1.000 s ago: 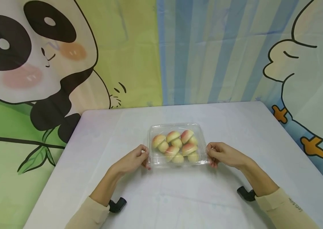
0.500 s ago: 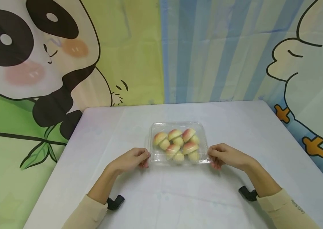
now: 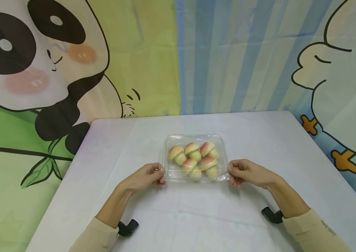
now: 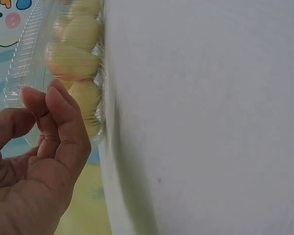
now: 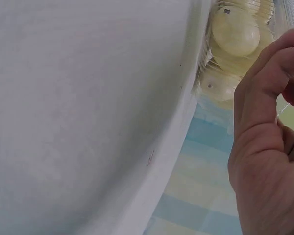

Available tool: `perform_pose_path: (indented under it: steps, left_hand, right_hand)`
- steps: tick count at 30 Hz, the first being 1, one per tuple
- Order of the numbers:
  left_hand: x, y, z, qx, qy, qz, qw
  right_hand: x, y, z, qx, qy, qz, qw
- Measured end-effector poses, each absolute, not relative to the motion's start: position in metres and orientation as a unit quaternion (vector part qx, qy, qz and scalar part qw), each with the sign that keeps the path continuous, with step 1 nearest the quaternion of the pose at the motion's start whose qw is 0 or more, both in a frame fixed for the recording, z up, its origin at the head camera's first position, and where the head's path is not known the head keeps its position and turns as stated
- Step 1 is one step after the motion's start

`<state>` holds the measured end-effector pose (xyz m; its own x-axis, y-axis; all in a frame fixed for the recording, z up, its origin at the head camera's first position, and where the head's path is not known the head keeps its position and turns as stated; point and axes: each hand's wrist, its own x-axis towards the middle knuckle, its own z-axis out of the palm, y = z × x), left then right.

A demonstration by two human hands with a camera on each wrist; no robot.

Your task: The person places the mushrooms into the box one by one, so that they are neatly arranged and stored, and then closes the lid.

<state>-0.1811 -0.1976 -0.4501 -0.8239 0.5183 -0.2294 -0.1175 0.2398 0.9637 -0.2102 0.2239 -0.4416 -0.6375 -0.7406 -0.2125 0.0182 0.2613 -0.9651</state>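
Observation:
A clear plastic clamshell box (image 3: 172, 172) is near the middle of the white table. Inside it are several mushroom-shaped pieces (image 3: 191, 147), pale yellow with reddish caps. At the box's front left corner, my left hand (image 3: 141, 177) pinches the rim between thumb and fingers. My right hand (image 3: 252, 173) pinches the front right corner the same way. The left wrist view shows the ribbed box wall (image 4: 29, 54) behind the fingertips, yellow pieces pressed close behind the plastic. In the right wrist view, round pale pieces (image 5: 235, 32) show beside my curled fingers, partly cut off by the frame.
The white tabletop (image 3: 178, 217) stretches around the box, with its far edge against a printed cloth backdrop (image 3: 146, 59) of a panda, stripes and a white cartoon animal. Black wrist mounts (image 3: 128, 228) sit under both forearms, beside beige sleeves (image 3: 97, 236).
The head view has shifted slightly. The box stays almost where it was, with both hands at its front corners; my left fingers have shifted a little at their corner.

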Motion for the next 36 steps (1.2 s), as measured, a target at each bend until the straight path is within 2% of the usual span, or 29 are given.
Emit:
perform_pose_path:
  steps: [11, 15, 29, 36]
  left_hand:
    - [-0.174, -0.199, -0.447, 0.131, 0.749, 0.587, 0.278]
    - [-0.173, -0.203, -0.445, 0.128, 0.759, 0.577, 0.273]
    - [-0.184, -0.210, -0.436, 0.107, 0.808, 0.541, 0.209]
    - [-0.188, -0.208, -0.430, 0.094, 0.848, 0.510, 0.113]
  right_hand:
    - [-0.204, 0.228, -0.441, -0.221, 0.721, -0.549, 0.361]
    - [-0.203, 0.230, -0.436, -0.209, 0.743, -0.530, 0.351]
    - [-0.210, 0.235, -0.428, -0.187, 0.821, -0.489, 0.226]
    - [-0.215, 0.224, -0.426, -0.203, 0.871, -0.417, 0.161]
